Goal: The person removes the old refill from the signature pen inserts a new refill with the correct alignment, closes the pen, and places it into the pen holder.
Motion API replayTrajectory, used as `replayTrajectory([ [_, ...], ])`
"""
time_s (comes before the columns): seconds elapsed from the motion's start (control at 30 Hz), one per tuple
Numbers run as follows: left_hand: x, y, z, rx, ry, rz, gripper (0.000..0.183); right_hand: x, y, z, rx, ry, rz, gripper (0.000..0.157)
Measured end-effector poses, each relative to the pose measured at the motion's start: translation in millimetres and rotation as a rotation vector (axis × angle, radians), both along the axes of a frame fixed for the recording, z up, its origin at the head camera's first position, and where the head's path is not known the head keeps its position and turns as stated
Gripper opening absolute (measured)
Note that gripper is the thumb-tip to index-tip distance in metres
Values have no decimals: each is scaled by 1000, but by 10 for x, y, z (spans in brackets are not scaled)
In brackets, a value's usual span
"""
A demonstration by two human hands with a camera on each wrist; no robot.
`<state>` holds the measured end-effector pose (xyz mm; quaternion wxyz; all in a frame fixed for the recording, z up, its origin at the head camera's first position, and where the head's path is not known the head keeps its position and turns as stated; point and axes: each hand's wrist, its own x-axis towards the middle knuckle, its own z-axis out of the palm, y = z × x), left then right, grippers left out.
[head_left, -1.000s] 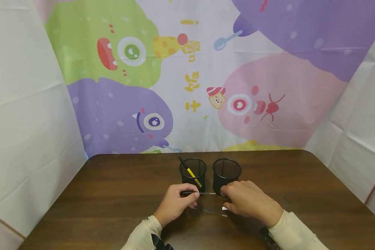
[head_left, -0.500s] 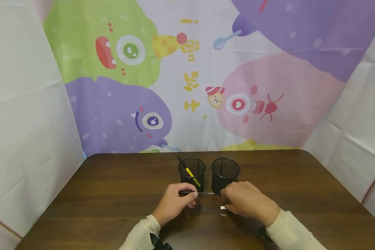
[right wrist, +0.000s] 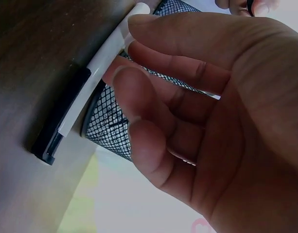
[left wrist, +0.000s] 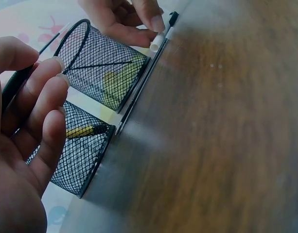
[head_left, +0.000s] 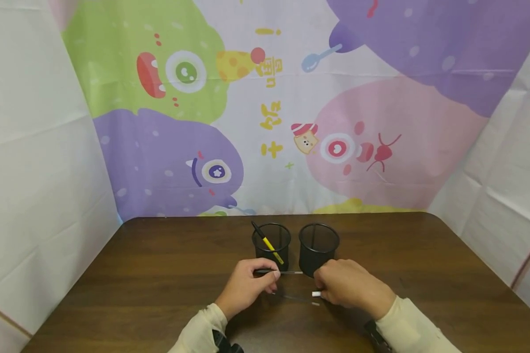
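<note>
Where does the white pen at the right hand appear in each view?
Head: white pen, just a short end, right of centre, low, beside the right hand.
Left wrist: white pen, its end, top centre, below that hand.
Right wrist: white pen slants across the left half.
Shared landmark: the mesh cup nearest that hand.

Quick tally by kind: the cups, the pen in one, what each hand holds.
Mesh cups: 2
Yellow-and-black pen: 1
Black pen piece with thin rod, left hand: 1
White pen barrel, right hand: 1
Total: 5
</note>
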<state>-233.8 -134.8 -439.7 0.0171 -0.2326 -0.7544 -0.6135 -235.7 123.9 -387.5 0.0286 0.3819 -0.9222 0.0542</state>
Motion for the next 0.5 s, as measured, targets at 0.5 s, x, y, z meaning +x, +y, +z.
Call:
replayTrajectory([
  [0.5, -7, 1, -10, 19, -24, -6, 20, -5, 10, -22, 25, -47, -21, 34],
])
